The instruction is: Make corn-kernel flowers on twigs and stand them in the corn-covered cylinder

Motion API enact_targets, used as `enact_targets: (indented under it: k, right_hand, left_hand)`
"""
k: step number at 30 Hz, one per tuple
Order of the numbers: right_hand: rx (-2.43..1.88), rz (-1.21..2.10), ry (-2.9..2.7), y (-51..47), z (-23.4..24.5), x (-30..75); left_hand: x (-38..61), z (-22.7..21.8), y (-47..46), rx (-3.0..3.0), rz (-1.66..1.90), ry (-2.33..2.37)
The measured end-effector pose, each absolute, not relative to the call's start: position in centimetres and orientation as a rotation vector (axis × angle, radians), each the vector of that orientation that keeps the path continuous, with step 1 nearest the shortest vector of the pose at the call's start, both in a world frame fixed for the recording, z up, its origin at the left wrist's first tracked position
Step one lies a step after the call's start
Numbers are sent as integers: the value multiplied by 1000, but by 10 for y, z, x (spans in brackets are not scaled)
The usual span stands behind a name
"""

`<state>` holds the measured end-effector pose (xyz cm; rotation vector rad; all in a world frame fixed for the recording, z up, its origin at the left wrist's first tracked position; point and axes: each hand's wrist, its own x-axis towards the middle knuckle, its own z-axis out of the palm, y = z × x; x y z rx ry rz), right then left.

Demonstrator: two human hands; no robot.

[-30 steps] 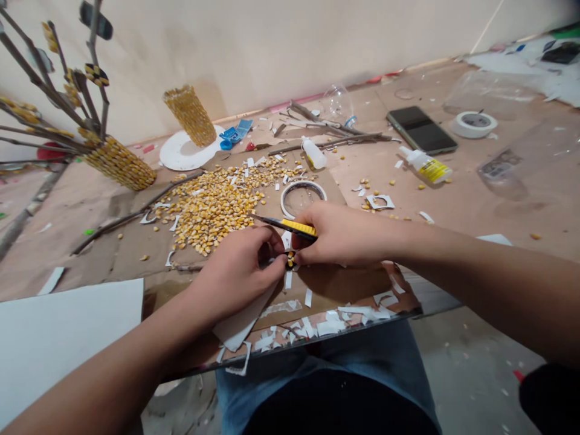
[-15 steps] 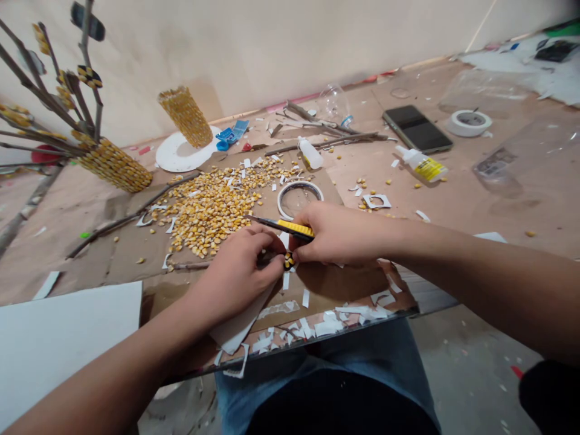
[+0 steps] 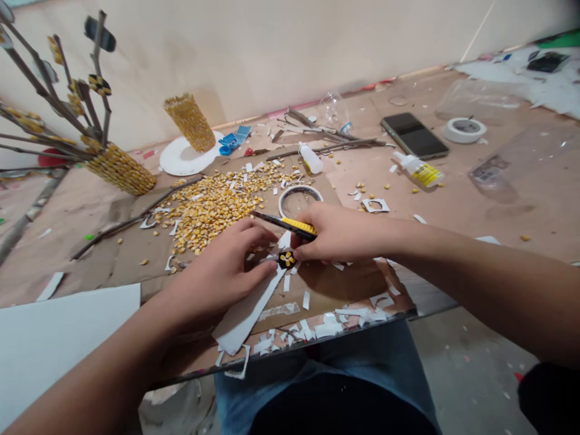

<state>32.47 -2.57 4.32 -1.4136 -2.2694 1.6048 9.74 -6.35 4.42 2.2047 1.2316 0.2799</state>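
Observation:
My right hand (image 3: 333, 232) grips a yellow and black utility knife (image 3: 296, 226), its blade pointing left. The same hand's thumb and fingertip meet the right edge of a small black disc (image 3: 286, 260) bearing yellow corn kernels in a flower pattern. On the disc's left, my left hand (image 3: 233, 260) has its thumb tip at the edge, with a gap between thumb and curled fingers. Beneath that hand a white card strip (image 3: 247, 320) slants toward the table edge. A heap of corn kernels (image 3: 217, 208) lies just beyond both hands.
A roll of tape (image 3: 300, 199) lies past the knife. Farther back are glue bottles (image 3: 421, 170), a phone (image 3: 414, 134), twigs (image 3: 317, 124) and a kernel-covered cylinder (image 3: 190, 122). Branches rise from another kernel-covered cylinder (image 3: 120, 169) at left. Paper scraps (image 3: 328, 326) line the near edge.
My left thumb and fingers have spread apart and drawn back slightly left, showing more of the black disc. My right hand keeps the knife. The view has shifted slightly.

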Motion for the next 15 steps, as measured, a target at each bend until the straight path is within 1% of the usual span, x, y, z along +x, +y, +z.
enact_targets:
  k: [3, 5, 8, 11, 15]
  right_hand:
    - [-1443, 1616, -2225, -25, 44, 325]
    - [-1439, 1583, -2181, -24, 46, 327]
    - [-1410, 1477, -2123, -22, 47, 329]
    - [-1341, 1398, -2034, -22, 48, 329]
    - [-1103, 1480, -1903, -25, 45, 324]
  left_hand:
    - [94, 42, -62, 2309, 187, 1256]
    - [94, 40, -62, 2358, 199, 1271]
    - [95, 42, -64, 2368, 295, 1275]
    - [97, 46, -68, 2305, 412, 1406]
    - [99, 50, -75, 2300, 585, 1523]
